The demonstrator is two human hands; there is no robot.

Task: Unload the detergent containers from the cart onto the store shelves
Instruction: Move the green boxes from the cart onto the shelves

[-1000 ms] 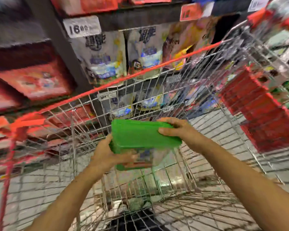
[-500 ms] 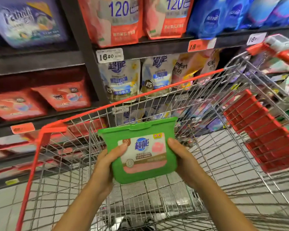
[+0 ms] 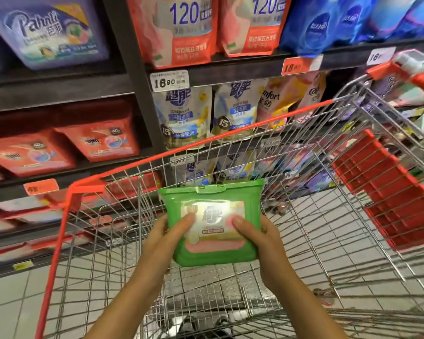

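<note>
Detergent container [image 3: 212, 223] | above cart [image 3: 304, 192] | left hand [image 3: 162, 237] and right hand [image 3: 262, 237] grips clamp its sides

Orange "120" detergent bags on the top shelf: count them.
2. One orange "120" bag stands above the 16.90 price tag; the second is immediately right of it. More may sit hidden behind.

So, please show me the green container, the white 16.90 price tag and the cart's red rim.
green container [image 3: 213, 255]: head view, lower green front.
16.90 price tag [image 3: 169, 80]: head view, printed face.
cart's red rim [image 3: 206, 141]: head view, front bar.
</note>
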